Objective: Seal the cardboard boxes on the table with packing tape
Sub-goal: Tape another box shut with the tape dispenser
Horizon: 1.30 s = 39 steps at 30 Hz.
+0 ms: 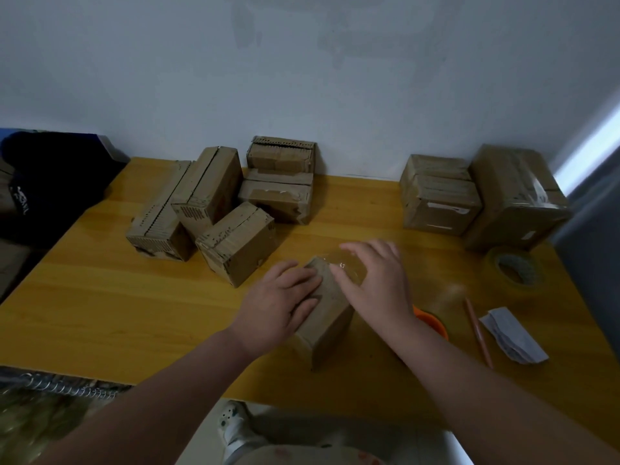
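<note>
Head view: the box [333,313] lay on the bench [134,313] directly before the person, its long axis running away from them. The left hand [278,303] rested flat on the box's left side, fingers straight, gripping nothing. The right hand [375,280], likewise spread, pressed clear tape [350,268] onto the far end. Judgement: smoothing along that axis falls to the right hand. The tape roll [515,270] sat well apart, rightward.

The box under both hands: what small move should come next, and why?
Probably slide the right hand along the clear tape strip, pressing it down over the far edge of the box. The glossy strip sits at that far end under straight fingers, and the left hand rests flat on the box, seemingly steadying it.
</note>
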{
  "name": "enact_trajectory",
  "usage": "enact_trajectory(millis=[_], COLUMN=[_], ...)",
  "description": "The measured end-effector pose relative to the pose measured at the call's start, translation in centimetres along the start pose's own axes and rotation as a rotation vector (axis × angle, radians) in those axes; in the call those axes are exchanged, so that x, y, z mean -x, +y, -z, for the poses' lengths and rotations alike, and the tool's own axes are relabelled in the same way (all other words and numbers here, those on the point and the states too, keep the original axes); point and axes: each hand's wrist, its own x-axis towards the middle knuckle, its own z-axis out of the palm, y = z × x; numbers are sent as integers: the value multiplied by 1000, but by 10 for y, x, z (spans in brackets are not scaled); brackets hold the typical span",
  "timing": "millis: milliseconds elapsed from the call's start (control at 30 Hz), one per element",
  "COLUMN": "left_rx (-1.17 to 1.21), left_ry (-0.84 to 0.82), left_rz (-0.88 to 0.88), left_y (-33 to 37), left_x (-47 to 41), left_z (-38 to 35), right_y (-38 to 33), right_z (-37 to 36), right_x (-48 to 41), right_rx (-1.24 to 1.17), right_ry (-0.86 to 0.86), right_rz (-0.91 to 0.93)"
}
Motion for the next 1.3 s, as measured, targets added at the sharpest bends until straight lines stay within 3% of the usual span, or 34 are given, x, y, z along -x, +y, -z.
enact_trajectory(millis=[233, 733, 933, 1033, 1133, 1300], left_rx=[-12, -13, 9, 68, 115, 185], left_ry=[32, 67, 54, 53, 49, -2], left_rz=[-62, -136, -168, -161, -134, -100], left_y=[-3, -8, -11, -11, -8, -9], left_x=[0, -6, -8, -8, -8, -9], left_z=[-6, -7, -9, -9, -8, -8], right_y=[-10, 10, 39, 54, 54, 38], right_z=[-19, -15, 6, 16, 17, 10], right_x=[-39, -45, -26, -7, 2, -3], right_rx=[-24, 43, -378, -348, -171, 109], right_ry=[-415, -343, -231, -494, -775, -850], right_rz=[-259, -215, -442, -395, -255, 50])
